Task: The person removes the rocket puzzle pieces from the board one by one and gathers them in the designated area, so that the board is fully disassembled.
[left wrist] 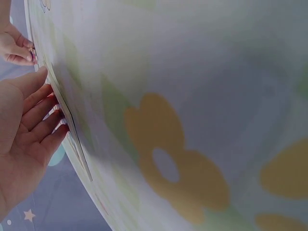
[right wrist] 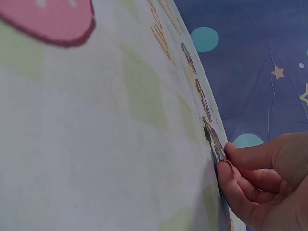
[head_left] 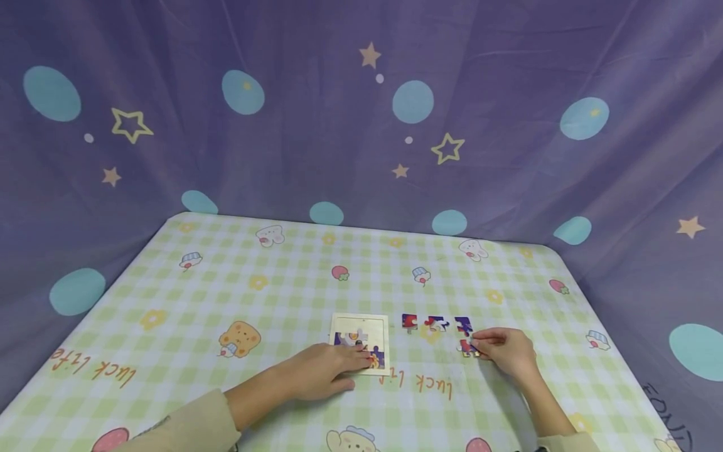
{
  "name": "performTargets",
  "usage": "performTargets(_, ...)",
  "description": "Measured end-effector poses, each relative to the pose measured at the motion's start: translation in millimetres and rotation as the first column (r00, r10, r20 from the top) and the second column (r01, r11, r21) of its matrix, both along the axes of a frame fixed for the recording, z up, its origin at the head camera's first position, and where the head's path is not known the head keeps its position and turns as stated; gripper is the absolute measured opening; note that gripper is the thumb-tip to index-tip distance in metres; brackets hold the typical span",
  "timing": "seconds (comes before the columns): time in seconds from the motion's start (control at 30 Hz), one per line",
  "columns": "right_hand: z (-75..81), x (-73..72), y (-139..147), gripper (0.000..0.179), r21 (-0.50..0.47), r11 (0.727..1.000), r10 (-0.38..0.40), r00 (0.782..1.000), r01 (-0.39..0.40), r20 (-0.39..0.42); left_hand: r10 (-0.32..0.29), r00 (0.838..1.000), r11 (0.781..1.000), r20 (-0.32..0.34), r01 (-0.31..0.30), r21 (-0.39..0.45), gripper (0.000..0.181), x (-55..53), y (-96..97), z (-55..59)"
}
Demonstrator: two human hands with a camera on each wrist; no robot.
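A square wooden puzzle tray lies on the table with several joined jigsaw pieces in its near part; bare wood shows along its far side. My left hand rests its nearly straight fingertips on the pieces and covers some of them. To the right, my right hand pinches a red and white jigsaw piece between thumb and fingers, low at the tabletop. In the right wrist view, the fingertips meet at a thin piece's edge.
Three loose jigsaw pieces lie between the tray and my right hand: a red one, a red, white and purple one, and a purple one. A green checked cloth covers the table. A purple curtain hangs behind it.
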State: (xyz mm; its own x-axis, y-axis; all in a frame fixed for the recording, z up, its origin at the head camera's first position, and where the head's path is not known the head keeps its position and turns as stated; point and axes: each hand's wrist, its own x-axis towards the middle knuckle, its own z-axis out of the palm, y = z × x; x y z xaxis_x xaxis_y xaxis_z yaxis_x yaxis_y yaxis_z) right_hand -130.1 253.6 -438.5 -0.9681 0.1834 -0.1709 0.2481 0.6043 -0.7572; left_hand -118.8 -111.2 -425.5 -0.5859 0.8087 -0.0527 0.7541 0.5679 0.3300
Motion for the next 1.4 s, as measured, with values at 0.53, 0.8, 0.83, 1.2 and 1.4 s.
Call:
performTargets(0.53,-0.1,-1.5,-1.4,0.016,0.061,0.998,0.002,1.0,-0.002,0.003,-0.003,1.0,1.0,0.015,0.003,-0.004,0.043,0.0,0.0,0.9)
performTargets(0.8,-1.3,-2.0,-0.7,0.015,0.038,0.999,0.005,1.0,-0.005,-0.006,-0.008,1.0,1.0,0.01,0.008,0.004,0.043,0.3,0.1,2.0)
performTargets(0.83,-1.4,-2.1,-0.8,0.015,0.039,0.999,0.005,1.0,-0.005,-0.007,-0.006,1.0,1.0,0.012,0.006,0.004,0.043,0.2,0.0,1.7)
performTargets(1.2,2.8,-0.9,-2.3,0.012,0.084,0.996,0.003,1.0,-0.003,-0.003,0.01,1.0,1.0,0.027,-0.01,-0.002,0.042,1.2,-0.3,2.1)
performTargets(1.4,1.6,-0.3,-1.8,0.011,0.1,0.995,0.013,1.0,-0.012,-0.012,0.005,1.0,1.0,0.014,-0.005,0.007,0.042,1.4,-0.7,1.6)
